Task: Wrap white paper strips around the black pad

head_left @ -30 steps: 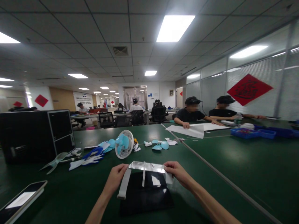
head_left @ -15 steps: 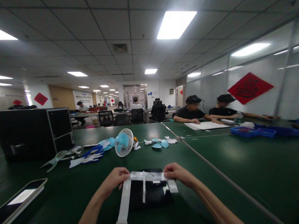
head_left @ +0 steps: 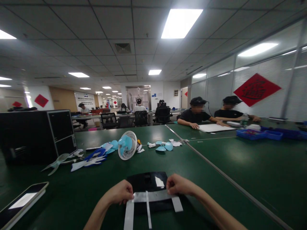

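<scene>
A silvery strip stretches crosswise between my hands, over a glossy black panel that lies on the table. My left hand pinches the strip's left end, its fingers closed. At the right end my right hand is closed on the same strip with thumb and fingers. A white ribbed band runs down from the left end toward me, and a shorter white ribbed band hangs at the right. Between them a narrow white strip crosses the silvery one. A bright white patch shows on the panel.
Beyond my hands stand a small fan, blue-and-white gloves and loose fan blades. A phone lies at left, before a black computer case. Two people sit at the far right, near a blue tray.
Both hands have come nearer to me and lower, bringing the silvery strip down across the panel. More of the panel's far part now shows. A co-worker's hands have shifted over a white sheet.
</scene>
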Demonstrator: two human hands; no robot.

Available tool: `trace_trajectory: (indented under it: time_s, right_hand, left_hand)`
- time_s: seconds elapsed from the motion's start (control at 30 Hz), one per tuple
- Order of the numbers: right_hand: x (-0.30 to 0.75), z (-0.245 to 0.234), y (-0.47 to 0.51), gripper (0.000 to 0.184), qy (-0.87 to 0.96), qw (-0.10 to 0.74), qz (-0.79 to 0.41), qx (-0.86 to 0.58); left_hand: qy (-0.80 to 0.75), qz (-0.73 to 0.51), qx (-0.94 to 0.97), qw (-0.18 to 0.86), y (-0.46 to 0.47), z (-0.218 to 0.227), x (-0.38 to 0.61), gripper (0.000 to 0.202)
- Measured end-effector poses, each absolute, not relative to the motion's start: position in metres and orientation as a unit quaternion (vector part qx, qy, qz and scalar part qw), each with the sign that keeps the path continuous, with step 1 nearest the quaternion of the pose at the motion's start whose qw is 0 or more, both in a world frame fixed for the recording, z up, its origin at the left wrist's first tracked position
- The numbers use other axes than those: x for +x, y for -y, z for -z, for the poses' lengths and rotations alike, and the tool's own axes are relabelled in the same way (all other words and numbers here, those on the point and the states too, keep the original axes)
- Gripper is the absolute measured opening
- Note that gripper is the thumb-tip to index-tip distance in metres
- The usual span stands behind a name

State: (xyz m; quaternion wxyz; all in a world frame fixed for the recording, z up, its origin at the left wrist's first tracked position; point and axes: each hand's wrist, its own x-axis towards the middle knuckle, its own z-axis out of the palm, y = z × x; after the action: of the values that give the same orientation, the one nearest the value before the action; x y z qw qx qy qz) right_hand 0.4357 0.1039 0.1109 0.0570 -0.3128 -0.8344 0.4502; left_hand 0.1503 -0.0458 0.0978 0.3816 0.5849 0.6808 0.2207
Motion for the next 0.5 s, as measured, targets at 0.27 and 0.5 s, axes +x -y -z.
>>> trace_trajectory:
  time_s: [0.27,0.5]
  right_hand:
    - [0.432,-0.096,-0.113,0.014,0.858,0.079,-0.397,-0.315]
    - [0.431,-0.101,-0.107,0.011,0.869,0.084,-0.365,-0.323]
  left_hand:
    - [-0.697,-0.204,0.614,0.31,0.048,-0.11,0.158,0.021]
    - [-0.706,-0.193,0.613,0.298,0.048,-0.108,0.159,0.021]
